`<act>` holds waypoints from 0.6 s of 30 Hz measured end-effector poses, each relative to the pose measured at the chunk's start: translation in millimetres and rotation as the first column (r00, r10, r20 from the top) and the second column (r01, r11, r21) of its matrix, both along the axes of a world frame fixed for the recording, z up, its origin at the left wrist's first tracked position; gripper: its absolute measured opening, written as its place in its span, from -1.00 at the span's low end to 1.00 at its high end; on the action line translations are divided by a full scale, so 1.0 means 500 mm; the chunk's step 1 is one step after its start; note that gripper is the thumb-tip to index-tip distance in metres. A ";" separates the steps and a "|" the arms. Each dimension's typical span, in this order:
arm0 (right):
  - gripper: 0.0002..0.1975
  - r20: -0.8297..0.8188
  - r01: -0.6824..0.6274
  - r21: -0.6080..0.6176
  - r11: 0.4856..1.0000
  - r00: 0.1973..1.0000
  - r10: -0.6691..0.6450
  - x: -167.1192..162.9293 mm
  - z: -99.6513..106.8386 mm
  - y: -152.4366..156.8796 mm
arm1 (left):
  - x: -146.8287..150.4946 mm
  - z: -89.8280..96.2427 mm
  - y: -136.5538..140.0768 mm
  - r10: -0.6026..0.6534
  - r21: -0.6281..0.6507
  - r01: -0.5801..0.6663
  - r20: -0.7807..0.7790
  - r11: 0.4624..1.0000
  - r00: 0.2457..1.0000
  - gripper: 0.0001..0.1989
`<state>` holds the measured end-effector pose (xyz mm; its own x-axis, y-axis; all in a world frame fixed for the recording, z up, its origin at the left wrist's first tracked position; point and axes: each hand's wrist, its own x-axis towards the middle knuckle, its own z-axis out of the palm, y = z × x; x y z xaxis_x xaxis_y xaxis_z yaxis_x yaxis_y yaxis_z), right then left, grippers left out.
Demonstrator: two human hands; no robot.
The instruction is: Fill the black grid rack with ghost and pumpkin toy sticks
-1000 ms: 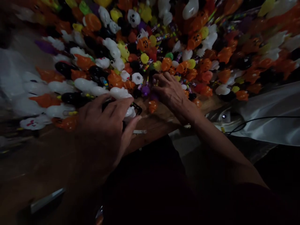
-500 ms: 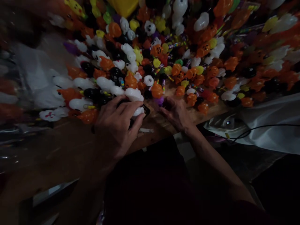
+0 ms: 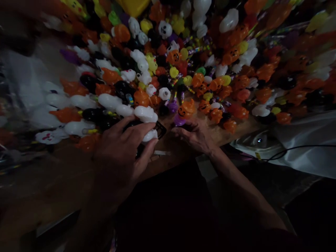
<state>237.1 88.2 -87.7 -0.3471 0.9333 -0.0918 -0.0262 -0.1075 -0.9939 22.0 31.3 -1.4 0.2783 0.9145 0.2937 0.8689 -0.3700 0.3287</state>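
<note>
My left hand point(image 3: 126, 147) is curled around a small white plastic figure point(image 3: 150, 135), which shows between thumb and fingers; its far side is hidden. Just above the fingertips lies another white figure point(image 3: 146, 114), and a black grid-like piece point(image 3: 160, 130) juts out beside them. My right hand point(image 3: 195, 135) is closed on the purple ribbed base point(image 3: 180, 120) of a toy whose top is an orange pumpkin head point(image 3: 186, 109) with a black smiling face. Dim light hides part of the right-hand fingers.
A dense heap of orange, white, black and yellow plastic figures point(image 3: 217, 84) covers the wooden table point(image 3: 168, 143) ahead. A thin whitish strip point(image 3: 162, 153) lies by my left thumb. At right are a black cable point(image 3: 283, 151) and whitish plastic sheeting point(image 3: 315, 136); a yellow object point(image 3: 133, 7) stands at the back.
The pumpkin head in my right hand has turned so its face now shows and has shifted slightly right. My left hand appears a little lower and further left, still around the white figure.
</note>
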 end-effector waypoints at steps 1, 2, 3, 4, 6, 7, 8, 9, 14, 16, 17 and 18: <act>-0.66 0.004 0.042 0.041 0.998 0.999 -0.043 -0.007 -0.003 -0.002 | -0.009 -0.002 0.002 -0.027 0.007 0.028 -0.022 1.000 0.999 -0.66; -0.66 0.013 0.080 0.088 0.993 0.997 -0.081 -0.015 -0.007 -0.003 | -0.019 -0.004 0.004 -0.058 0.014 0.059 -0.047 0.998 0.997 -0.62; -0.66 0.025 0.097 0.135 0.986 0.995 -0.101 -0.022 -0.010 -0.003 | -0.029 -0.007 0.007 -0.091 0.020 0.093 -0.068 0.996 0.994 -0.59; -0.65 0.041 0.093 0.177 0.980 0.994 -0.102 -0.030 -0.013 -0.003 | -0.037 -0.011 0.010 -0.116 0.025 0.118 -0.079 0.993 0.990 -0.56; -0.63 0.063 0.042 0.244 0.969 0.996 -0.059 -0.041 -0.019 -0.001 | -0.045 -0.016 0.012 -0.133 0.019 0.135 -0.075 0.991 0.988 -0.54; -0.62 0.066 0.013 0.271 0.962 0.997 -0.033 -0.044 -0.021 0.001 | -0.043 -0.017 0.012 -0.133 0.006 0.134 -0.065 0.991 0.989 -0.54; -0.62 0.076 -0.018 0.300 0.954 0.997 -0.005 -0.045 -0.022 0.002 | -0.038 -0.016 0.010 -0.114 -0.004 0.114 -0.050 0.993 0.992 -0.55; -0.63 0.095 -0.046 0.336 0.941 0.995 0.015 -0.045 -0.023 0.002 | -0.030 -0.014 0.008 -0.081 -0.005 0.081 -0.030 0.997 0.996 -0.58; -0.69 0.300 -0.181 0.547 0.817 0.954 0.010 -0.039 -0.012 0.008 | 0.011 -0.003 -0.005 0.043 0.006 -0.044 0.061 0.999 0.997 -0.70; -0.62 0.355 -0.232 0.590 0.774 0.935 0.010 -0.040 -0.009 0.014 | 0.019 -0.002 -0.005 0.041 -0.010 -0.040 0.068 0.999 0.997 -0.70; -0.58 0.371 -0.249 0.593 0.765 0.928 0.014 -0.041 -0.009 0.018 | 0.022 -0.001 -0.005 0.049 0.002 -0.049 0.068 0.999 0.996 -0.70; -0.55 0.379 -0.261 0.590 0.764 0.925 0.024 -0.042 -0.010 0.021 | 0.026 0.000 -0.005 0.052 0.019 -0.054 0.058 0.998 0.997 -0.69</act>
